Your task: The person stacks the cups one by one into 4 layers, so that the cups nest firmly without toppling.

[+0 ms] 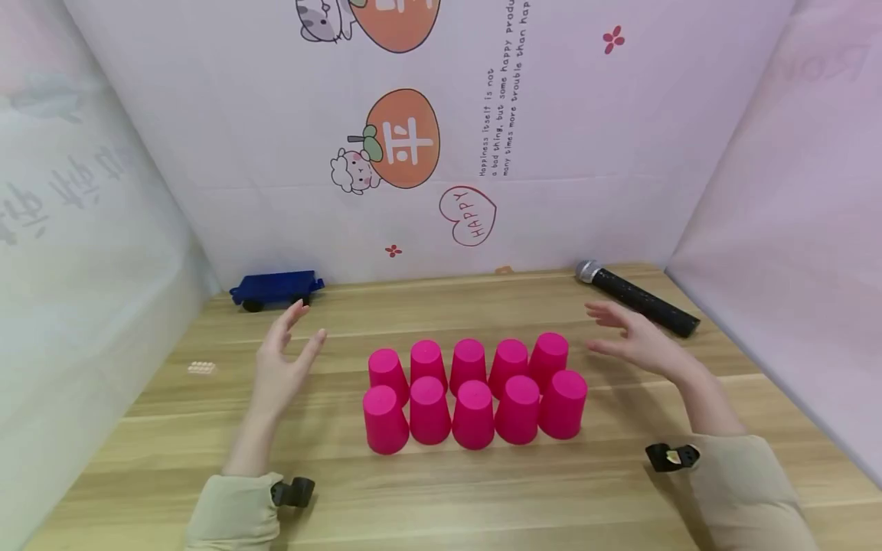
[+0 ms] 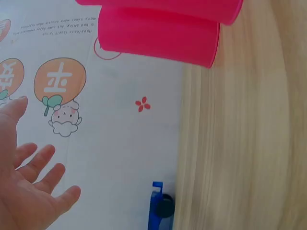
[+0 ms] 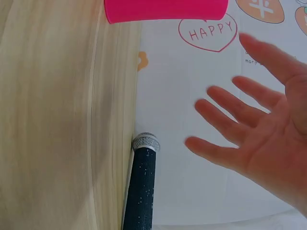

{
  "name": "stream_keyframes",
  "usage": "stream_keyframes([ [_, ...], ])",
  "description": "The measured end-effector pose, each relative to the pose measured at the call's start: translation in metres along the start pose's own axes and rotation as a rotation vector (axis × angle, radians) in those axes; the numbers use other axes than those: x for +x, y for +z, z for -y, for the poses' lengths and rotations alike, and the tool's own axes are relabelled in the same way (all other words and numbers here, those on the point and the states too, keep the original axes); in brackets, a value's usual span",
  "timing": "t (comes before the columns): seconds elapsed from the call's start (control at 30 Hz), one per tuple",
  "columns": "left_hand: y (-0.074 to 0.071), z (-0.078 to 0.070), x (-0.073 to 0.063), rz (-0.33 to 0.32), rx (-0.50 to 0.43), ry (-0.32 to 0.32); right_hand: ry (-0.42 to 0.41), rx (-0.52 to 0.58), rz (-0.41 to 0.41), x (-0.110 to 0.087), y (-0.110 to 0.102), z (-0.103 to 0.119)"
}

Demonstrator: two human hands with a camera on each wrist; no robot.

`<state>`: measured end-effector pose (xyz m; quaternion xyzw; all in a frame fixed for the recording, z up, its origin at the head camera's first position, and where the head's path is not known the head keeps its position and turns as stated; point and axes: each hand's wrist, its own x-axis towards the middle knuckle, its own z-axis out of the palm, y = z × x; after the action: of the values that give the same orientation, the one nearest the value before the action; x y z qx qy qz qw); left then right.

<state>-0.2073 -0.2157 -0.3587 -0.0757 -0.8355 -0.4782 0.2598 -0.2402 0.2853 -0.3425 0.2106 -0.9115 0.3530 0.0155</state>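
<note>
Several pink cups (image 1: pixel 473 413) stand upside down in two rows on the wooden table, a front row and a back row close together. My left hand (image 1: pixel 281 371) hovers to the left of the rows, fingers spread and thumb apart, touching nothing. To the right of the cups, my right hand (image 1: pixel 637 340) is held in the air with its fingers extended and nothing in its grasp. The left wrist view shows the left palm (image 2: pixel 29 191) beside two cups (image 2: pixel 158 33). In the right wrist view the right palm (image 3: pixel 273 148) faces a single visible cup (image 3: pixel 165 9).
A blue toy wagon (image 1: pixel 276 288) sits at the back left against the printed backdrop (image 1: pixel 551 214). At the back right lies a black microphone (image 1: pixel 644 298) with a silver head, close to the right hand. White side walls border the wooden table (image 1: pixel 441 497).
</note>
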Motion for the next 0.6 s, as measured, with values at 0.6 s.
stream_keyframes([
  [0.6, 0.028, 0.002, -0.006, 0.378, -0.077, -0.076, -0.027, 0.212, 0.208, 0.011, 0.029, -0.008],
])
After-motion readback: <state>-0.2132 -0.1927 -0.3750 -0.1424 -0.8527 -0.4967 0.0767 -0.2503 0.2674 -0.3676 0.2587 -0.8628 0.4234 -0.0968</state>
